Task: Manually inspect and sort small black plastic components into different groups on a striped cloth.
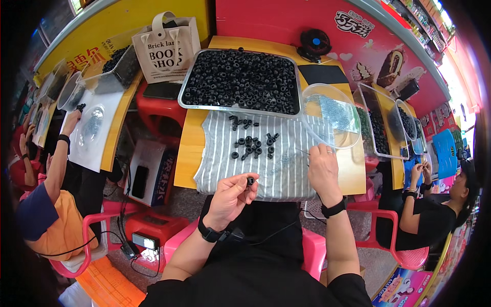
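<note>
The left hand (228,200) pinches a small black part (250,181) between thumb and fingertips, above the near edge of the grey striped cloth (217,171). The part's round end faces roughly up toward the camera (its long axis is too small to tell). The right hand (324,166) has its fingers drawn narrow near the round clear bowl (339,147); whether they grip anything, I cannot tell. That bowl contains fine bluish pieces (338,115). Behind the cloth, a rectangular metal tray (240,109) brims with black parts (240,79). Loose black parts (249,143) lie on the cloth, pointing various ways.
</note>
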{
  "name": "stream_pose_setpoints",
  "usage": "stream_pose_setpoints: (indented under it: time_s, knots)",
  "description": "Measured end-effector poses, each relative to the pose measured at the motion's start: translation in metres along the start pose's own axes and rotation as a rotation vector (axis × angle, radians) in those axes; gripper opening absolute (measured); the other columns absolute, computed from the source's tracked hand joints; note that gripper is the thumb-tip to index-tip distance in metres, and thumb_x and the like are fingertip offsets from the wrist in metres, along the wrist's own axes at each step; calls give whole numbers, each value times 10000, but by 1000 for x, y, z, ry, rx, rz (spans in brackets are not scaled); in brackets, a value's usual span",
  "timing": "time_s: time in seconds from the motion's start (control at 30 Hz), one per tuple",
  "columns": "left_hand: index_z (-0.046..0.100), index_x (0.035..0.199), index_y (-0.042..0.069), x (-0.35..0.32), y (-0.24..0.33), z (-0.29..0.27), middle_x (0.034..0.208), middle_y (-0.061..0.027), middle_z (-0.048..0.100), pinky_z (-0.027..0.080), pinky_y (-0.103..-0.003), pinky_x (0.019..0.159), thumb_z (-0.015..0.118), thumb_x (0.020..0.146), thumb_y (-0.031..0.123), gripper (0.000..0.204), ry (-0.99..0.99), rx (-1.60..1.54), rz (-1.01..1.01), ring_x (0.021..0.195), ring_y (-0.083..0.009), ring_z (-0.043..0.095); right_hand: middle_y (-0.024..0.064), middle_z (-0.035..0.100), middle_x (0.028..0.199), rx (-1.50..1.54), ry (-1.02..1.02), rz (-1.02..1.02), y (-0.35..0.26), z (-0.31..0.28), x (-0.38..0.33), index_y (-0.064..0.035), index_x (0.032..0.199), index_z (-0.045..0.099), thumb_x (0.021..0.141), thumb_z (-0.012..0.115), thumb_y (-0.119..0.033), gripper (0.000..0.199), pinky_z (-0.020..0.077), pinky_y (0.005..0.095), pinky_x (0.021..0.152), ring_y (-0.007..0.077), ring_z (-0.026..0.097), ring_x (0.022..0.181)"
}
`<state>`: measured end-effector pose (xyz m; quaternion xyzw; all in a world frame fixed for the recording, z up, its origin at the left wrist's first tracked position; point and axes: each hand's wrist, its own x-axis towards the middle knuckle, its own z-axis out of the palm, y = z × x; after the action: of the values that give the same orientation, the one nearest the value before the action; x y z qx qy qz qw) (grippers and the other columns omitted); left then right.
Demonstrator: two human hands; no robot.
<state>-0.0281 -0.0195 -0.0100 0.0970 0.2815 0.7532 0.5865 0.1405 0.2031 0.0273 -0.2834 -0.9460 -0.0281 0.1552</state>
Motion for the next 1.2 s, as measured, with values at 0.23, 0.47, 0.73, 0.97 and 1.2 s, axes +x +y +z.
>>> stream_pose_setpoints:
  time_s: [0.23,0.47,0.73,0.97,1.2]
  knots:
    - [634,1236,-48,-1,-1,-3,959,-82,688,520,-224,652,580,1037,217,336,22,120,99,766,-111,645,165,580,836,744,-1,-47,-61,-47,-12,-5,1010,638,865,602,41,156,481,420,631,357,623,753]
    - [633,1229,-62,-1,-4,1,930,-84,688,519,-225,648,588,1030,187,322,71,247,175,748,-115,640,107,531,781,593,-27,-180,-103,-51,-27,-49,964,622,774,624,25,204,479,422,531,313,614,642]
    - [651,1220,-48,-2,-9,4,914,-58,685,511,-229,664,580,1027,124,268,96,497,322,752,-97,625,86,551,789,373,-27,-242,-115,-60,-25,-38,1012,661,692,639,9,324,484,382,528,267,609,613]
    - [670,1122,-30,-1,-8,20,872,-78,649,508,-236,617,615,947,18,190,186,997,497,727,-103,632,73,572,790,104,-96,-295,-129,-64,-26,-55,871,628,712,631,-70,159,486,334,512,219,610,590]
    - [682,1061,-32,3,-14,18,841,-115,661,500,-294,663,633,886,-28,182,157,1068,546,731,-191,644,69,568,738,-72,-135,-317,-137,-69,-24,-64,824,621,720,637,-90,109,461,325,449,213,606,553]
